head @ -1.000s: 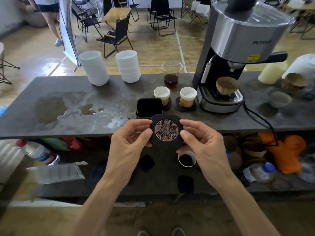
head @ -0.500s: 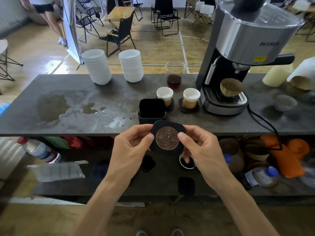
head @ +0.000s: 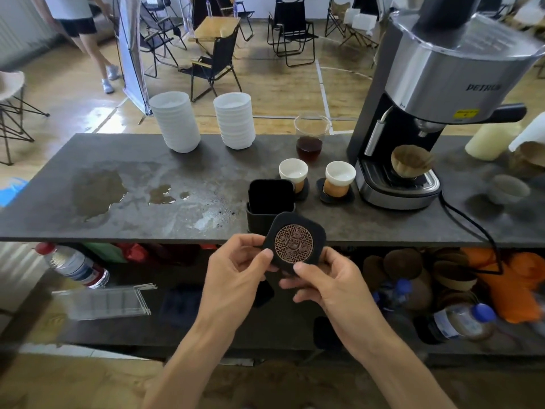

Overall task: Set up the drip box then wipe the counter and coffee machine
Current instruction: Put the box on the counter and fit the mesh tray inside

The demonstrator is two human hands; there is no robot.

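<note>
Both hands hold a black square lid with a round copper lattice inset (head: 294,242) just in front of the counter edge. My left hand (head: 239,273) pinches its left side with thumb and fingers. My right hand (head: 327,278) grips its lower right corner. Right behind the lid, an open black drip box (head: 269,202) stands on the dark counter (head: 118,219). The silver and black coffee machine (head: 442,93) stands at the right, with a brown paper filter (head: 411,163) on its tray.
Coffee puddles (head: 97,193) and wet patches spread over the counter's left half. Two stacks of white cups (head: 177,122), a glass of dark coffee (head: 309,137) and two small cups on coasters (head: 339,181) stand behind. A black cable (head: 472,225) hangs over the right edge. Bottles and bags fill the shelf below.
The lid has tilted and turned a little in my hands. My right hand slid from its right side down to the lower corner. The view moved slightly closer to the counter.
</note>
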